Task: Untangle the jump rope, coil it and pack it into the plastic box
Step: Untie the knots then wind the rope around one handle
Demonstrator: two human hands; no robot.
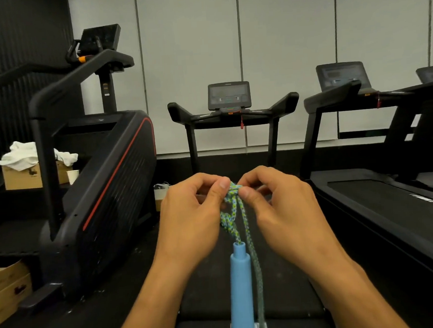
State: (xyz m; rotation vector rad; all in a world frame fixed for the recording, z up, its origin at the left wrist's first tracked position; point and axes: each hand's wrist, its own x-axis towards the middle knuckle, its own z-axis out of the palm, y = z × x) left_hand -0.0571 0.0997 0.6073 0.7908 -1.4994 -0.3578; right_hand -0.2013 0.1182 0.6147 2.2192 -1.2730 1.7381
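Note:
A blue-green braided jump rope (233,215) hangs in front of me, knotted near its top. My left hand (193,216) and my right hand (282,210) both pinch the knot between thumb and fingers, held side by side at chest height. Below the knot a light blue handle (241,290) dangles upright on one strand, and a second strand runs down beside it past the bottom edge. The plastic box is not in view.
A treadmill (232,111) stands straight ahead, its belt under my hands. A stair-climber machine (104,192) is at the left, more treadmills (382,203) at the right. A cardboard box (21,177) with white cloth and a paper cup (72,176) sit far left.

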